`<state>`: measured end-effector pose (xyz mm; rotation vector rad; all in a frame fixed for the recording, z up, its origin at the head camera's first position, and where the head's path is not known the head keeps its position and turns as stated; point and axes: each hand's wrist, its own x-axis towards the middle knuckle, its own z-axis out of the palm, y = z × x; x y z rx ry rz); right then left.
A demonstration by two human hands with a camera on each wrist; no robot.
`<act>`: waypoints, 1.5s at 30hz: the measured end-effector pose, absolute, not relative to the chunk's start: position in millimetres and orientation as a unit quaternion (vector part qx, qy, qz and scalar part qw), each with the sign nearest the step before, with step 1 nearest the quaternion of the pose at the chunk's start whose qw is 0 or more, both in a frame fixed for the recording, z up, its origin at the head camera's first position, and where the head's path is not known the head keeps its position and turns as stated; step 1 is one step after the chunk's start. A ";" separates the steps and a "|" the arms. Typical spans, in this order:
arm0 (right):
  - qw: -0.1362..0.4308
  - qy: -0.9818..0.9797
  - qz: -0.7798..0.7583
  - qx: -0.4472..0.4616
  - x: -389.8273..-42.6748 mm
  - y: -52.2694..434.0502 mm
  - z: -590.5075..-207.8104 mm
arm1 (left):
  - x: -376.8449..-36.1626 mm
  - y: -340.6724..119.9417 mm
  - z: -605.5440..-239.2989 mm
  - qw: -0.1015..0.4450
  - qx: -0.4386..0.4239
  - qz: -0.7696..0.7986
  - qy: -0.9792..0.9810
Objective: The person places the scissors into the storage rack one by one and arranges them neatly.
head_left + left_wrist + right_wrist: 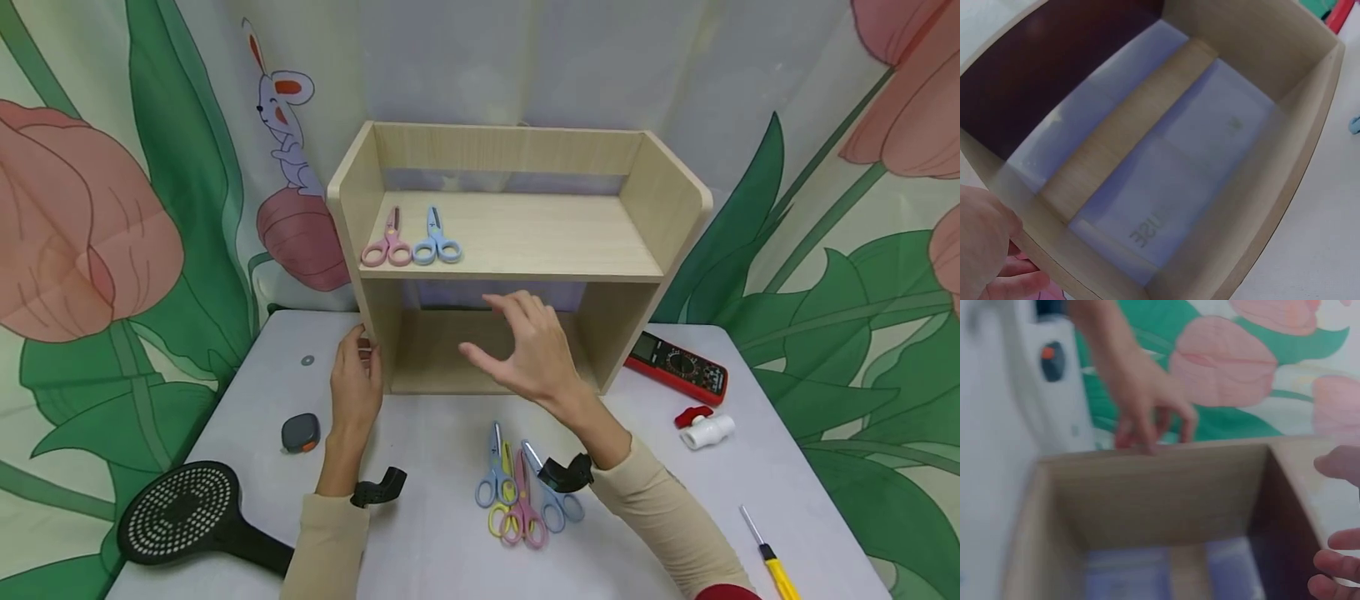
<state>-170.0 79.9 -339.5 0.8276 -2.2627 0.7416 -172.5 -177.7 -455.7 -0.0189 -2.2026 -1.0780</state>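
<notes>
A light wooden two-tier shelf (517, 275) stands at the back of the white table. My left hand (356, 379) rests against the outside of its left side panel, with bent fingers touching it near the front edge. In the right wrist view this left hand (1147, 403) shows beyond the panel. My right hand (536, 350) is raised before the lower compartment, thumb spread from the fingers, holding nothing. On the upper board, pink scissors (387, 250) and blue scissors (437, 248) lie side by side at the left. Several more pairs, including pink scissors (522, 525), overlap on the table below.
To the right lie a red multimeter (678, 367), a white pipe fitting with a red handle (707, 430) and a yellow-handled screwdriver (780, 575). A tape measure (301, 432), a small grey disc (307, 360) and a black shower head (183, 512) are on the left.
</notes>
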 end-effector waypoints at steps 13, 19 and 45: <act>0.176 -0.907 0.234 0.302 -121.9 102.5 -432.6 | -174.5 -180.7 -451.1 0.342 -0.004 -0.417 -0.842; 0.095 -0.941 0.188 0.266 -97.8 114.0 -465.7 | -172.8 -179.5 -452.7 0.332 -0.003 -0.422 -0.843; 0.086 -0.913 0.232 0.325 -91.0 113.4 -469.4 | -172.2 -176.5 -455.2 0.340 -0.006 -0.421 -0.841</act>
